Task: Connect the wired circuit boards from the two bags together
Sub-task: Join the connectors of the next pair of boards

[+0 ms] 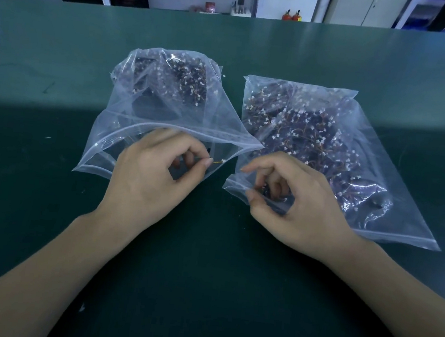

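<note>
my left hand sits at the mouth of the left bag, thumb + forefinger pinching a thin wire w/ a small white connector sticking out past the fingertips. board end is hidden behind my fingers, can't tell how it sits. my right hand is curled at the mouth of the right bag, fingers round a small dark piece, prob. a board; grip mostly hidden, thumb on the bag edge.

both bags lie side by side on the green bench, mouths toward me, each still packed w/ dark boards, wires + white plugs.

risks, my guess:
- pulling by the wire alone could strain the joint at the board.
- wires in the right bag look tangled, so one piece may drag neighbours out onto the bench.
- plugs are tiny; forcing a misaligned pair could bend pins.
- bag film may snag the connector.
</note>
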Action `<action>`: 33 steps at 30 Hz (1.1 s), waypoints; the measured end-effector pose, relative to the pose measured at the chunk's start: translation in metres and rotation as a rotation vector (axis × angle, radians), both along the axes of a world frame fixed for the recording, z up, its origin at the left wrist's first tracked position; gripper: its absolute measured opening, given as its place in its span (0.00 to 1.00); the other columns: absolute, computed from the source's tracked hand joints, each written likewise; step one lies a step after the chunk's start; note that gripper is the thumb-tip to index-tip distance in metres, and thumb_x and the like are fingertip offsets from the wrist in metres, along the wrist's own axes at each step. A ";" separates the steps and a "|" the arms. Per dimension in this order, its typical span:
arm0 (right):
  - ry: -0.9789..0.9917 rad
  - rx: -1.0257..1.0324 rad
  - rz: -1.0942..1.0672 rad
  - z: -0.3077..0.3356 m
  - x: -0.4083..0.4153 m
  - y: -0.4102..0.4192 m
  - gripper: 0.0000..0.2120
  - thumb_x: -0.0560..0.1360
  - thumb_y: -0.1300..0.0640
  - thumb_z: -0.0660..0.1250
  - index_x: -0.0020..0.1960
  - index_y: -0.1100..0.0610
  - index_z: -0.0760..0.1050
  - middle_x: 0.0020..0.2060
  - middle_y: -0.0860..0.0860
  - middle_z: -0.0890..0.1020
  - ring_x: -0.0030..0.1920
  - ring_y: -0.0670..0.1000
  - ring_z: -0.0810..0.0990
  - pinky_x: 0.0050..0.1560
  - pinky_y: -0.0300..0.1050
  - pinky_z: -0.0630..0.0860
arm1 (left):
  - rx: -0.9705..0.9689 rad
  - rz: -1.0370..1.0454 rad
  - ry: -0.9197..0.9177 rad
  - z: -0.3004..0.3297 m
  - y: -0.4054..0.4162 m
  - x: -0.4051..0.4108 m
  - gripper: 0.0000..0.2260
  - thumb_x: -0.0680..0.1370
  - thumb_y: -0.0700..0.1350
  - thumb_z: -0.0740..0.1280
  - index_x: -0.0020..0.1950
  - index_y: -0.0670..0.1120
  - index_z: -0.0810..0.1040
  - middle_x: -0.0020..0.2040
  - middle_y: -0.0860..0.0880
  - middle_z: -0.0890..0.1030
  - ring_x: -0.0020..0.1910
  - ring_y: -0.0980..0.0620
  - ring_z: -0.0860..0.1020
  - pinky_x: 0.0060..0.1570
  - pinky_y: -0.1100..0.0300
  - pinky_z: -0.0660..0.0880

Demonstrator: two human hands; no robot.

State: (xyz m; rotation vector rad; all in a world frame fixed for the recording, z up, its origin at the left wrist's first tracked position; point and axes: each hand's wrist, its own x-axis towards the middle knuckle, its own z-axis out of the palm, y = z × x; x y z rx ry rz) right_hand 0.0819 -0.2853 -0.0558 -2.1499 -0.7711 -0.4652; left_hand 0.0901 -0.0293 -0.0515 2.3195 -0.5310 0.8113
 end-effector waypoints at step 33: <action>-0.038 0.082 -0.001 -0.007 0.006 0.010 0.05 0.82 0.56 0.71 0.48 0.55 0.84 0.43 0.48 0.83 0.43 0.51 0.80 0.45 0.45 0.75 | -0.160 -0.166 0.117 0.001 -0.027 -0.025 0.03 0.81 0.45 0.71 0.48 0.49 0.83 0.42 0.57 0.80 0.44 0.52 0.79 0.44 0.62 0.73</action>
